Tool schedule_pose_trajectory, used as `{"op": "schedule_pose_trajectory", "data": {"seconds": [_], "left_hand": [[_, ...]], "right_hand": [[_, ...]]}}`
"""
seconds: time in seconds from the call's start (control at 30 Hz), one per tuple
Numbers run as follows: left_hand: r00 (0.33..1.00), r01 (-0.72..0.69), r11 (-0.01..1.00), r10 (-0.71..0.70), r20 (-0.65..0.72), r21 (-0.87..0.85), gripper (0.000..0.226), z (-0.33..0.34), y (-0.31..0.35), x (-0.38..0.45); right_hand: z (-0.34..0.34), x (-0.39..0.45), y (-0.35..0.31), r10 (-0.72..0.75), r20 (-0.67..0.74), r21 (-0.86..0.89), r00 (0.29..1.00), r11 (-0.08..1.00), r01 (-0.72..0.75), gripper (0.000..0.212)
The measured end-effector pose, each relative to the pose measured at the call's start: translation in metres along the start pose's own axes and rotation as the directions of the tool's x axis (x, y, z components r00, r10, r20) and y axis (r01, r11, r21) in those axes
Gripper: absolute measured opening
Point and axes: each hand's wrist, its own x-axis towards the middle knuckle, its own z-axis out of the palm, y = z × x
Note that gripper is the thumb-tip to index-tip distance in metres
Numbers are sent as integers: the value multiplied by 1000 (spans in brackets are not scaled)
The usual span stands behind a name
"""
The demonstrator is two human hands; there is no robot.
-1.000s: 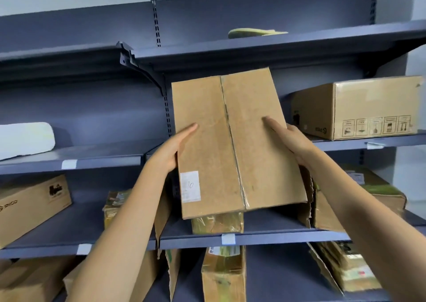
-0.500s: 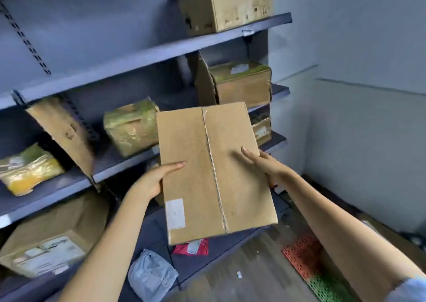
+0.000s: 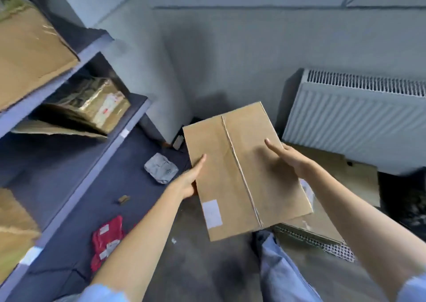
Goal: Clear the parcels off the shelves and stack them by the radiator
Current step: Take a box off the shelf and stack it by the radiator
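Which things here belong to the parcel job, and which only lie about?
Job: flat brown cardboard parcel held between left hand and right hand; white ribbed radiator; blue metal shelves.
Lying about: orange plastic mesh mat.

A grey wall [image 3: 230, 48] is seen behind. Grey floor [image 3: 207, 274] is seen below. A white perforated mat [image 3: 322, 241] is laid on the floor, partly covered. A blue trouser leg [image 3: 281, 271] is seen at the bottom, beside the mat.
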Motion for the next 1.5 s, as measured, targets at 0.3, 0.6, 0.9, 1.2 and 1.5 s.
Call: {"op": "schedule_pose_trajectory", "data": {"seconds": [0.3,0.6,0.9,1.2,1.5], "left_hand": [[978,209,976,-208,11,-59,69,97,19,219],[954,224,930,-271,-128,-292,70,107,-40,432],[909,344,736,-417,11,-583,74,126,-94,544],[886,48,999,-30,-463,26,101,97,-33,589],[926,120,856,86,-368,502,85,59,-13,600]], "right_hand": [[-109,179,48,170,-99,28,980,985,-168,35],[-115,369,147,209,-137,-153,968,961,-229,11],[-73,532,165,-39,-106,-680,994,732,-44,44],[-78,492,246,257,-637,-354,727,741,-571,83],[-93,472,266,371,-484,-34,793,897,-441,80]]}}
